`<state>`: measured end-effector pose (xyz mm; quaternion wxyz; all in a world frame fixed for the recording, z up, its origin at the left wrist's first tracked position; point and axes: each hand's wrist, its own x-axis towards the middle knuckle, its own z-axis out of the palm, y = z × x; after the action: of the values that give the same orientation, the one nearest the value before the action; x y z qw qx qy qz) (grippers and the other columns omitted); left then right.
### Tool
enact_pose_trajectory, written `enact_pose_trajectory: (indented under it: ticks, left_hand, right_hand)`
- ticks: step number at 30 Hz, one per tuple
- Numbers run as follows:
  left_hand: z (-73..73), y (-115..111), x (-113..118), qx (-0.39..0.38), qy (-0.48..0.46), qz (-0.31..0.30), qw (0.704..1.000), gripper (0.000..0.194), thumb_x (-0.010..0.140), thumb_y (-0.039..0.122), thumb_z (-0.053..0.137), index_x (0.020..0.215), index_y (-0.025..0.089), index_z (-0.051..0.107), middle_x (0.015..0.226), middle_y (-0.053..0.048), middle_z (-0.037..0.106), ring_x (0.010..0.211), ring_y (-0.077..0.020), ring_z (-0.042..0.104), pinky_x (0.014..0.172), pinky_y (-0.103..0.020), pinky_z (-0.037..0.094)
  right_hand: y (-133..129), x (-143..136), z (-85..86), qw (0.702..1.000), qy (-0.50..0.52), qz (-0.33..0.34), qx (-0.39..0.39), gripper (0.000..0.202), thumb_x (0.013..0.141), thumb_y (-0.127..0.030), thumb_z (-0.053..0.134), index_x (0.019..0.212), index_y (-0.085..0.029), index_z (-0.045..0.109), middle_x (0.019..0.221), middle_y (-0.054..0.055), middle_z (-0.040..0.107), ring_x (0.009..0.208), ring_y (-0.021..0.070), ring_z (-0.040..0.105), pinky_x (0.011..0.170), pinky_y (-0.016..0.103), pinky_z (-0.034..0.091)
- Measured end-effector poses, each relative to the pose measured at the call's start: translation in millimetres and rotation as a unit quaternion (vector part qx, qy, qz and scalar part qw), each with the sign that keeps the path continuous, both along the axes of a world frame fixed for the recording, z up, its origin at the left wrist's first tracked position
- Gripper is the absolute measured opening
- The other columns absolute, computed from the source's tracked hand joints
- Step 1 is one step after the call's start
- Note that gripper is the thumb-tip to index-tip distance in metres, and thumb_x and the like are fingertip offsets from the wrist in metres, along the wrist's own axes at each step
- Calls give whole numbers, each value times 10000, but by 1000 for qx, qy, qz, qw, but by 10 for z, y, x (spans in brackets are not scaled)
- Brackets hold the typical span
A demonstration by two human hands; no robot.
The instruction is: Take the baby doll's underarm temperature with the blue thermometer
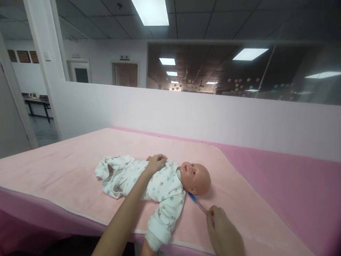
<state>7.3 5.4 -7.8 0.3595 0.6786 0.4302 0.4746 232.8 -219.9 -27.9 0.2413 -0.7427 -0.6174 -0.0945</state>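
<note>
A baby doll (195,179) in a white patterned outfit lies on its back on a pink pad (80,153), its head to the right. My left hand (157,163) reaches across the doll's body. Its fingers are bent over the doll's far arm at the chest, and the fingertips are partly hidden. In my right hand (220,224), closed in a pinch, is a thin stick with a blue end (197,202). The blue end lies by the doll's neck, just below its ear. The doll's near arm (165,222) stretches toward me in its sleeve, over the pad's front edge.
A darker pink cover (287,177) shows beneath the pad to the right. Behind the table stands a low white wall (186,110) with glass above it. On the left are a doorway and a distant table (38,101) with things on it.
</note>
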Motion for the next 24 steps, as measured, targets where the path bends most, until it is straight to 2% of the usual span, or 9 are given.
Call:
enact_pose_trajectory:
  ticks: [3, 6, 8, 11, 13, 15, 18, 21, 24]
  left_hand:
    - [7, -20, 1, 9, 5, -1, 1000, 182, 693, 278, 522, 764, 150, 632, 720, -48, 671, 727, -174, 614, 666, -277, 475]
    - [6, -29, -2, 11, 11, -1, 1000, 194, 689, 289, 528, 774, 149, 631, 714, -46, 671, 723, -179, 614, 661, -283, 477]
    - [3, -32, -2, 6, 13, 2, 1000, 203, 688, 293, 526, 785, 148, 631, 709, -44, 671, 715, -179, 614, 650, -280, 477]
    - [5, -46, 0, 4, 17, 1, 1000, 209, 693, 300, 523, 788, 149, 632, 710, -49, 675, 715, -181, 615, 640, -274, 476]
    - [18, -64, 2, 5, 21, 3, 1000, 212, 694, 308, 523, 783, 151, 635, 717, -52, 678, 722, -185, 616, 640, -273, 476]
    - [34, -82, 5, 2, 25, 7, 1000, 219, 694, 319, 524, 779, 151, 636, 726, -53, 681, 727, -188, 617, 642, -275, 477]
    - [50, -93, 6, -2, 35, 9, 999, 229, 691, 328, 523, 779, 150, 637, 730, -51, 682, 734, -192, 621, 649, -278, 476]
    - [49, -87, 5, 5, 40, 12, 999, 229, 689, 329, 522, 776, 153, 638, 723, -49, 683, 736, -192, 624, 654, -278, 473]
    - [43, -81, 3, 7, 42, 13, 999, 230, 686, 330, 523, 777, 154, 639, 727, -48, 685, 735, -191, 624, 653, -275, 470]
  right_hand:
    - [-32, 15, 240, 998, 36, -31, 42, 252, 823, -322, 355, 597, -232, 418, 508, -19, 460, 366, 112, 368, 413, 234, 186]
    - [37, 103, 638, 987, 88, -38, 130, 318, 790, -352, 396, 511, -224, 311, 440, -40, 323, 381, 102, 259, 429, 245, 163]
    - [151, 174, 978, 966, 198, 17, 164, 395, 789, -405, 416, 480, -227, 247, 433, -46, 262, 401, 96, 245, 423, 246, 181]
    - [398, 240, 1461, 890, 405, 136, 163, 439, 807, -453, 394, 471, -238, 210, 421, -60, 232, 383, 76, 225, 403, 240, 230]
    - [581, 233, 1683, 877, 415, 143, 197, 459, 767, -407, 486, 461, -237, 189, 413, -75, 198, 385, 58, 197, 391, 227, 203]
    - [745, 186, 1803, 883, 418, 180, 114, 446, 754, -374, 515, 440, -229, 233, 389, -79, 224, 377, 46, 196, 381, 217, 189]
    - [908, 90, 1855, 875, 433, 217, 5, 419, 768, -340, 497, 422, -208, 302, 353, -74, 270, 357, 34, 205, 367, 202, 169]
    - [964, 35, 1852, 869, 440, 227, -17, 420, 771, -313, 498, 417, -198, 303, 342, -79, 266, 348, 22, 192, 363, 192, 145]
    - [961, 42, 1837, 845, 468, 257, -38, 428, 778, -319, 499, 423, -201, 291, 347, -85, 256, 345, 18, 183, 363, 190, 147]
